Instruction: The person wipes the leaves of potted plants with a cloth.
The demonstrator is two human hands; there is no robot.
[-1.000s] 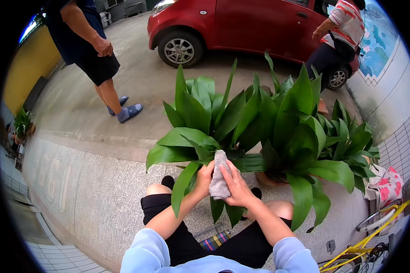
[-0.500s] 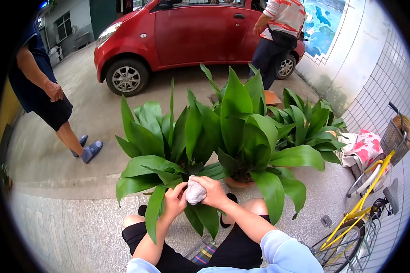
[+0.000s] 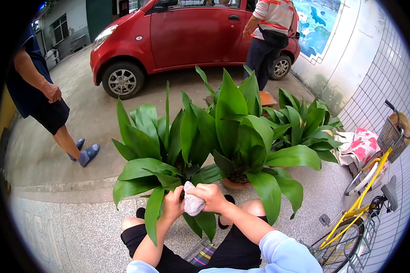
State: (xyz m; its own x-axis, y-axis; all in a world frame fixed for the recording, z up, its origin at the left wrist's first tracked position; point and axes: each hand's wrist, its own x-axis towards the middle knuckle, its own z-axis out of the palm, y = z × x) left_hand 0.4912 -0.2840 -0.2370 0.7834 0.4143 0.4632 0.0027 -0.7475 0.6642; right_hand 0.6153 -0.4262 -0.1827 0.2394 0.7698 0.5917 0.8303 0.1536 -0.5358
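Note:
A bunched greyish-white cloth [image 3: 194,204] is between my two hands, low in front of the potted plant. My right hand [image 3: 210,197] is closed on its right side, fingers bent over it. Against the cloth's left edge, my left hand [image 3: 173,203] is closed too, its fingertips partly hidden. Broad green leaves [image 3: 146,169] spread just beyond and around my hands, and one long leaf [image 3: 154,211] hangs beside my left wrist. Whether a leaf lies inside the cloth is hidden.
More leafy plants stand ahead, one in a terracotta pot [image 3: 235,184]. A yellow bicycle [image 3: 360,202] leans at the right by the tiled wall. A red car [image 3: 191,38] is parked beyond. One person [image 3: 36,86] stands at left, another [image 3: 266,41] near the car.
The cloth has turned from a rounded bunch to a longer, tilted shape, and my right-hand fingers have curled tighter. The view has shifted slightly; the person by the car has turned a little.

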